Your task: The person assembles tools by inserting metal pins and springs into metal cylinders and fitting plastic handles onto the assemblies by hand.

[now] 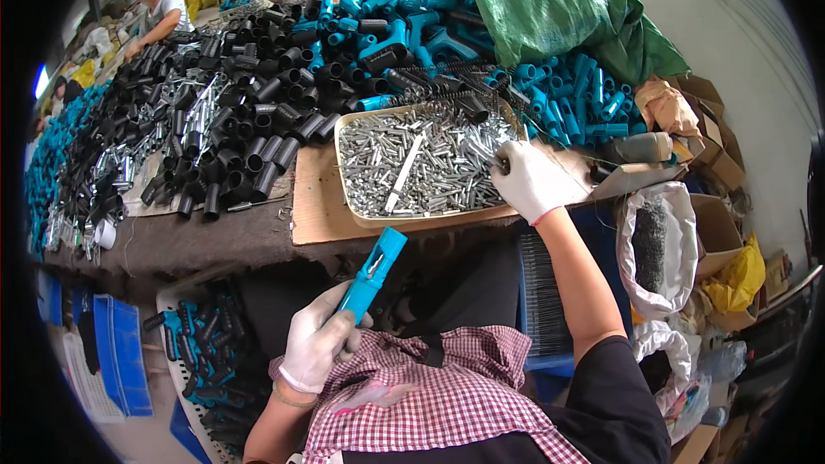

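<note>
My left hand (320, 339), in a white glove, is closed around a teal plastic tool housing (371, 275). The housing is tilted up in front of my lap, and a slot in its side shows a metal part inside. Farther right, my gloved right hand (526, 179) reaches to the right edge of a shallow cream tray (347, 198). The tray is filled with small silver metal pins (447, 174), and a pale flat strip (406, 174) lies on top of them. The fingers of my right hand are curled in at the pins; what they grip is hidden.
Black tube sleeves (258, 155) and teal housings (412, 30) are heaped across the table. A green tarp (550, 13) covers part of the heap. Below stand a crate of finished-looking handles (206, 344), a blue bin of thin rods (543, 292) and a white sack (657, 249). Two people work opposite.
</note>
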### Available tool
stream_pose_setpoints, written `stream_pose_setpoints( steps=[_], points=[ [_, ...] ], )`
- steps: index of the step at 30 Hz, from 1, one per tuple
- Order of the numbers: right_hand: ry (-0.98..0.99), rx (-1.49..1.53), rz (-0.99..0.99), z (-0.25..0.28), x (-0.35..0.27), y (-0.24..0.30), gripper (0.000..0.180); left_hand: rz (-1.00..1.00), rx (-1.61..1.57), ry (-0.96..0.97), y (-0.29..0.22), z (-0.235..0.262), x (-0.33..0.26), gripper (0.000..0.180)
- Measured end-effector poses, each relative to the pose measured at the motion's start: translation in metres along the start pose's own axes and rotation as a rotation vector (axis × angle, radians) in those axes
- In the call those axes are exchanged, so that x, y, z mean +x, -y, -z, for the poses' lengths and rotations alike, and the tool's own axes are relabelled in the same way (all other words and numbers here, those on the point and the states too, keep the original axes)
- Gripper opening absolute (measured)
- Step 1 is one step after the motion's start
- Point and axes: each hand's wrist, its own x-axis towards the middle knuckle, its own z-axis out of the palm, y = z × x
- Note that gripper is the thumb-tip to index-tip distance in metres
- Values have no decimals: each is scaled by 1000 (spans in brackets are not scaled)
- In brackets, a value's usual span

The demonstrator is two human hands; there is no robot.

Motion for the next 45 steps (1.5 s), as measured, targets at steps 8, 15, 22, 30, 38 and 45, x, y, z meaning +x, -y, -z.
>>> stream_pose_setpoints(
  steps=[8, 15, 22, 30, 38, 45],
  points=[
    [64, 669, 110, 28, -55, 99, 27, -6, -47, -62, -9, 1, -5, 54],
    [-63, 451, 512, 39, -99, 133, 41, 5, 14, -66, -31, -9, -10, 52],
    [-109, 483, 541, 41, -92, 140, 46, -126, 269, -66, -18, 4, -6, 58],
    [21, 312, 581, 31, -87, 147, 54, -183, 314, -40, -23, 4, -7, 59],
    [89, 448, 473, 15, -88, 147, 58, -177, 243, -53, -12, 5, -6, 54],
    [-422, 497, 184, 11, -39, 74, 39, -160, 163, -45, 1, 25, -6, 60]
  ],
)
